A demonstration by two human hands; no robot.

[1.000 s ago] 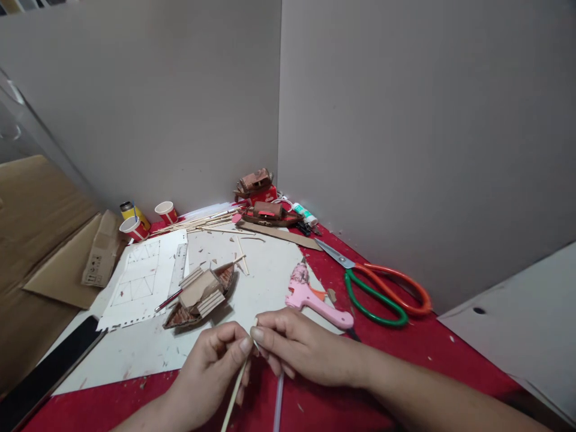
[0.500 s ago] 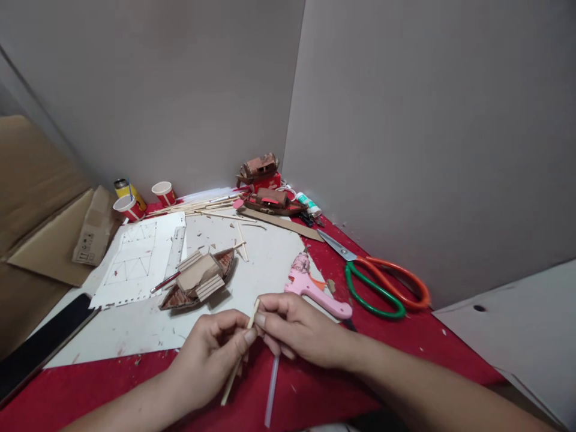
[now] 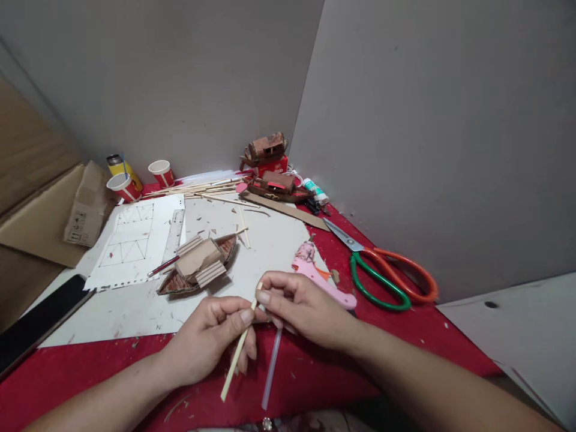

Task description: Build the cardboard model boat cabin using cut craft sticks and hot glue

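Note:
A thin pale wooden stick (image 3: 234,367) slants between my two hands over the red cloth. My left hand (image 3: 211,336) pinches it between thumb and fingers near its upper part. The fingertips of my right hand (image 3: 301,306) close on the stick's top end. Below my right hand a translucent glue stick (image 3: 271,372) points down toward me; its upper end is hidden by the fingers, so I cannot tell if it is held. Just beyond lies a cardboard model boat (image 3: 200,264) with a flat roof. A pink glue gun (image 3: 321,279) rests behind my right hand.
Large scissors (image 3: 382,270) with green and orange handles lie at right. Two finished-looking boats (image 3: 279,189) stand at the back by wooden strips (image 3: 198,191). Paper cups (image 3: 161,174), a drawing sheet (image 3: 130,240), a cardboard box (image 3: 40,204) and a black flat object (image 3: 40,327) are left.
The camera view has shifted slightly, so the table contents sit a little higher. Both hands keep the wooden stick, and more of its lower length shows now.

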